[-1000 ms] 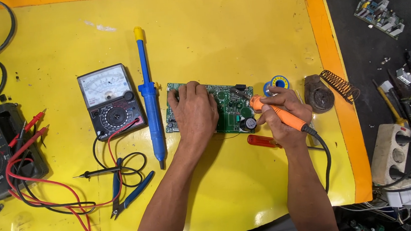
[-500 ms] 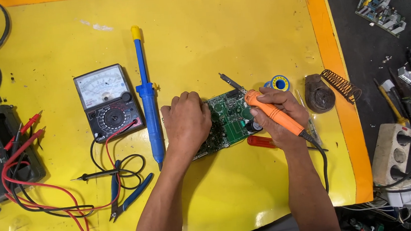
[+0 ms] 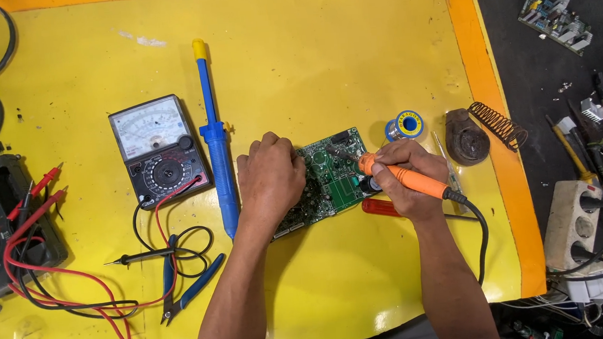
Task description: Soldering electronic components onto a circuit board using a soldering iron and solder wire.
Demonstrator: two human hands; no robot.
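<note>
The right hand [image 3: 405, 183] is closed in a pen grip around the orange soldering iron [image 3: 405, 178], its tip angled down onto the green circuit board [image 3: 331, 181]. The left hand [image 3: 270, 179] lies curled over the board's left end, pinning it to the yellow mat [image 3: 308, 63] so it cannot shift. The solder spool [image 3: 404, 125] and blue desoldering pump [image 3: 216, 143] sit near.
</note>
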